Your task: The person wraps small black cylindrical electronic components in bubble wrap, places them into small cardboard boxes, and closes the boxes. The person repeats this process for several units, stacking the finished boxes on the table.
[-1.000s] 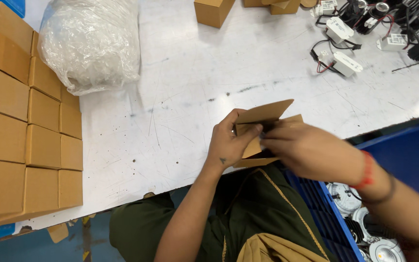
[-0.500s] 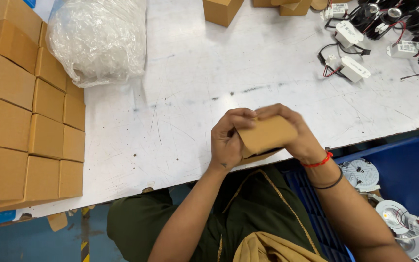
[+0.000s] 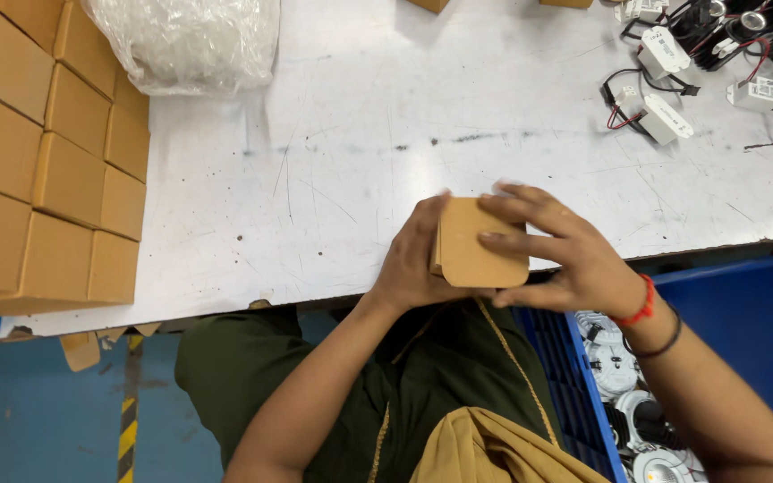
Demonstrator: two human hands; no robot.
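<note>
Since a second ago we have shut the flaps that stood open, and the box (image 3: 480,243) now sits closed between our palms, a little below the centre of the frame at the near edge of the table (image 3: 360,161). Our left hand (image 3: 411,259) cups its left side and back, while our right hand (image 3: 565,255) lies over the front with fingers (image 3: 516,215) spread across the top face; both hands are pressed together on the box, holding it just above the table edge. To do this step well, we judge, we should keep even pressure from both sides so the thin card does not bow, run a thumb along the seam to seat the tuck flap fully, and check that the corners stay square before letting go. We cannot tell whether the flap on the far side is fully tucked, since our fingers hide it. At the left of the frame stands a stack of boxes (image 3: 38,170), and at upper left lies a plastic bag (image 3: 185,40). At upper right are drivers (image 3: 664,121) with wires, and at lower right a blue bin (image 3: 744,331) holds round lamps (image 3: 615,367).
</note>
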